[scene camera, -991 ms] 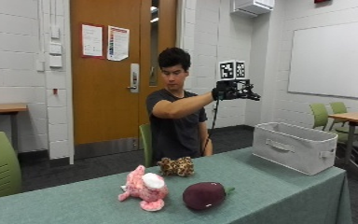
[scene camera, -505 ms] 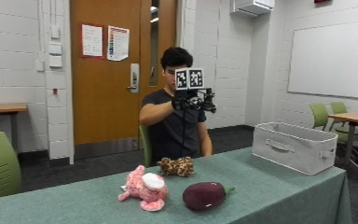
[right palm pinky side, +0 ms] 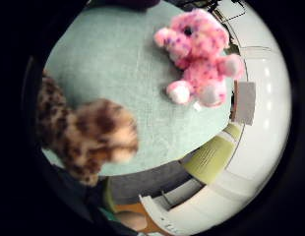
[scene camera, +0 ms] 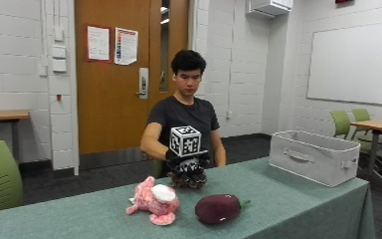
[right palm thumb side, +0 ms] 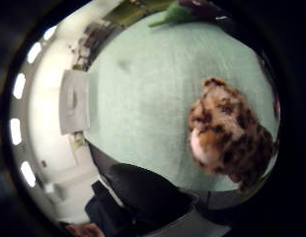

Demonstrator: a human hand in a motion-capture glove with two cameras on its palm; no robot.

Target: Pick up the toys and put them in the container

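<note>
We are hovering our gloved right hand (scene camera: pixel 188 164) directly over the leopard toy (scene camera: pixel 188 178), lining up to take it first; whether the grip is open or closing we cannot tell. The palm views are showing this toy lying just beneath on the bench (scene camera: pixel 277 199), seemingly untouched. The outside view alone is showing the container (scene camera: pixel 315 155) well apart, with the pink toy (scene camera: pixel 154 199) and eggplant toy (scene camera: pixel 217 208) near.
</note>
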